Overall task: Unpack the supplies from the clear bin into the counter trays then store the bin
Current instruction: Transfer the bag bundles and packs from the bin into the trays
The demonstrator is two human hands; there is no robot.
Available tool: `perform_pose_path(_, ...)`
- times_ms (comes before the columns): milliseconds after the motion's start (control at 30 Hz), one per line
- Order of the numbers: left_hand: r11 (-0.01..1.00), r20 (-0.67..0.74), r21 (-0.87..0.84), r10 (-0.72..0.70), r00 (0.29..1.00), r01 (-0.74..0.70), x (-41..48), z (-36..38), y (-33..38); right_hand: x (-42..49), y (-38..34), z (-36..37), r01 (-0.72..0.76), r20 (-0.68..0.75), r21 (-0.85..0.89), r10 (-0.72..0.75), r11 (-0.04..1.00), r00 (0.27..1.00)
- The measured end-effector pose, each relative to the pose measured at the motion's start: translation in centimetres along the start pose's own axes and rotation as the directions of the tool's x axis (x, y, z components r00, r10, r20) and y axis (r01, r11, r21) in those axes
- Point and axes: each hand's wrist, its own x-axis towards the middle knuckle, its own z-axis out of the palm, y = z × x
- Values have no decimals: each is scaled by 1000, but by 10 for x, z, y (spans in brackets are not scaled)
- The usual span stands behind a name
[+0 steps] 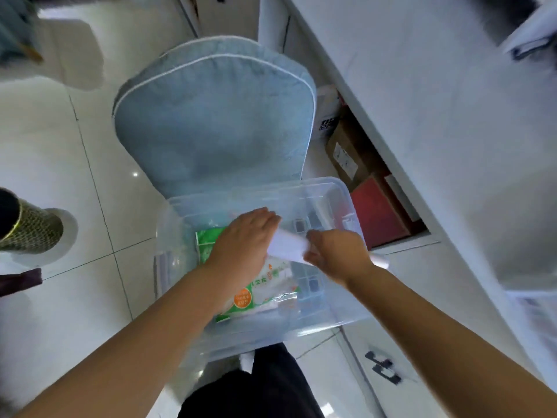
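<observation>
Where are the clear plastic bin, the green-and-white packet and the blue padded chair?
clear plastic bin (339, 186): head view, far right rim corner
green-and-white packet (242, 298): head view, orange label
blue padded chair (211, 122): head view, cushion centre

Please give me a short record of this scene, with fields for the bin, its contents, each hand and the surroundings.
bin: clear bin, open on top, on the blue chair cushion
contents: green packets, white roll
left hand: rests on the green packets, fingers touching the roll
right hand: grips the white roll
surroundings: white counter; red box and brown box beneath it
</observation>
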Motion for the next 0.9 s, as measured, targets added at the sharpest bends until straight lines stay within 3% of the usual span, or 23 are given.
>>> perform_pose_path(200,973,83,91,207,975,-214,-3,-79,78,-101,-9,-99,-33,-183,2,33,999,983)
perform_pose_path(400,943,-61,91,326,943,-320,6,-117,152,-191,30,-150,-163,-369,-23,143,986,919)
perform_pose_path(467,950,-83,53,312,947,-308,15,-127,181,-221,55,-163,-228,-492,-34,182,973,851)
perform_pose_path(600,955,-127,13,296,947,-297,39,-134,243,-278,122,-175,-369,-687,98,331,924,647)
perform_pose_path(700,961,-128,-66,257,958,-267,63,-135,289,-318,186,-174,-432,-635,320,529,843,563)
perform_pose_path(767,956,-118,-138,243,963,-258,80,-134,317,-339,230,-166,-473,-490,428,638,770,595)
perform_pose_path(900,927,-119,-278,228,966,-253,112,-122,366,-358,292,-141,-516,-263,261,575,816,775)
